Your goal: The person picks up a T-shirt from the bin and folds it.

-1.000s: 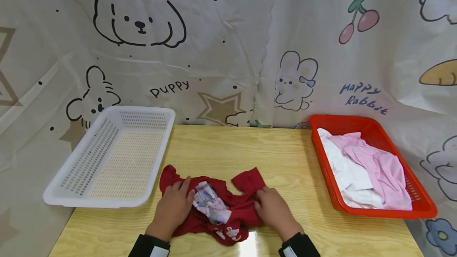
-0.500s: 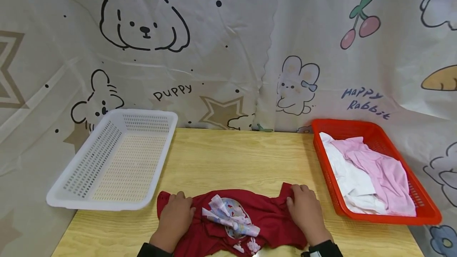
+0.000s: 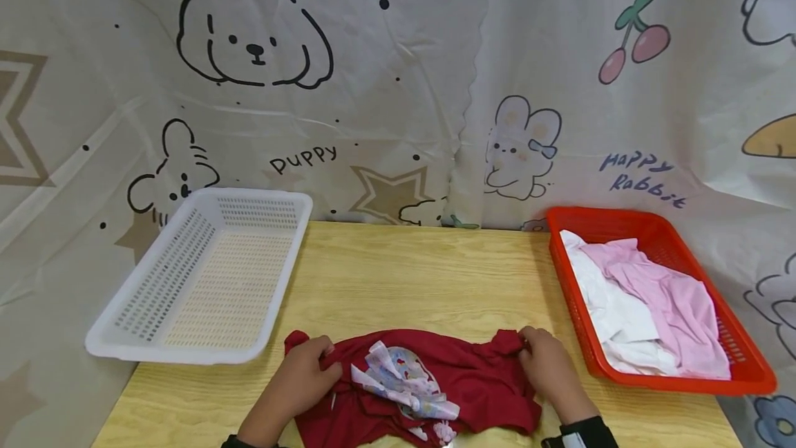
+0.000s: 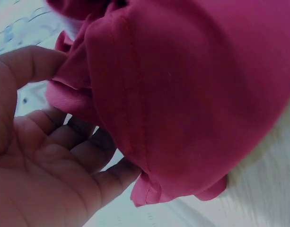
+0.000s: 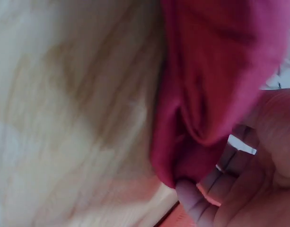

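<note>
On the table (image 3: 398,275), in the head view, the red shirt (image 3: 485,382) lies spread and rumpled between your two hands, patterned flaps (image 3: 404,386) lying across its middle. Your left hand (image 3: 305,375) grips its upper corner on your left; your right hand (image 3: 552,372) pinches the opposite upper corner. Beyond your left hand sits the white basket (image 3: 264,337); to your right, the red basket (image 3: 671,380) holds a white cloth (image 3: 616,310) and a pink cloth (image 3: 678,303). A printed curtain (image 3: 398,109) hangs behind.

In the left wrist view, your thumb (image 4: 36,61) presses the shirt's edge from above, your fingers bent beneath it.

In the right wrist view, your curled fingers grasp the shirt's folded end, which is blurred; your thumb's exact position you cannot tell.
</note>
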The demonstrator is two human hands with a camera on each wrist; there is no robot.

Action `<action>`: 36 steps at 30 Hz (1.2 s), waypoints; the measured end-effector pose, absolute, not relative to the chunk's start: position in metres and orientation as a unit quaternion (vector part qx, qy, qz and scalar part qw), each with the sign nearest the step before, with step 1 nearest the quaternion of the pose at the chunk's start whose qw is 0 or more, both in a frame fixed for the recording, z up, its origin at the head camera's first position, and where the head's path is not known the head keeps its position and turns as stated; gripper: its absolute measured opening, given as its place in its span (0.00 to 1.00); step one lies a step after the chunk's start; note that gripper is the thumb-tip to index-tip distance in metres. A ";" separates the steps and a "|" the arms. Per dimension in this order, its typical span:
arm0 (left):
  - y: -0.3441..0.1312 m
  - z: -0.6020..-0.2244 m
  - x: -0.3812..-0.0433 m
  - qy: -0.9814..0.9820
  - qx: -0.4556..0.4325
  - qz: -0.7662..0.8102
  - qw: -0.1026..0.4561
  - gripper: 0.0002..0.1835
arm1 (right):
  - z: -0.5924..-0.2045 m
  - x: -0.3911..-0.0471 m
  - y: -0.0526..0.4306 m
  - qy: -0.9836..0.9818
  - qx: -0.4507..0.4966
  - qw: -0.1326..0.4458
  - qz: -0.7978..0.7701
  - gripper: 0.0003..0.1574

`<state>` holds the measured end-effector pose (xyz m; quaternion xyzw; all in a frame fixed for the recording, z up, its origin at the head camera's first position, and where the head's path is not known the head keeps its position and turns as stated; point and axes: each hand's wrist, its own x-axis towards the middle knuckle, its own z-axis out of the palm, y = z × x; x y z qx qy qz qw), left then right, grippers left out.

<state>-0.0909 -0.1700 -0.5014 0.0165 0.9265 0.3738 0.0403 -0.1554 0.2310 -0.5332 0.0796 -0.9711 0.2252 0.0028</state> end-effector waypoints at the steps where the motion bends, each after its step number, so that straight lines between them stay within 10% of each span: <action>1: -0.171 -0.498 -0.089 0.918 0.013 0.394 0.048 0.07 | -0.528 -0.154 0.233 -0.967 0.080 0.025 0.240 0.10; 11: -0.194 -0.468 -0.075 0.863 0.074 0.486 0.114 0.10 | -0.463 -0.143 0.257 -0.920 0.022 0.258 0.293 0.13; 17: -0.192 -0.471 -0.069 0.886 0.130 0.408 0.176 0.14 | -0.459 -0.143 0.256 -0.932 0.059 0.234 0.270 0.13; 27: -0.160 -0.495 -0.079 0.962 0.069 0.244 0.096 0.16 | -0.491 -0.134 0.252 -0.956 0.080 0.114 0.259 0.12; 36: -0.191 -0.468 -0.077 0.920 0.157 0.342 0.108 0.16 | -0.455 -0.134 0.265 -0.928 0.030 0.242 0.281 0.12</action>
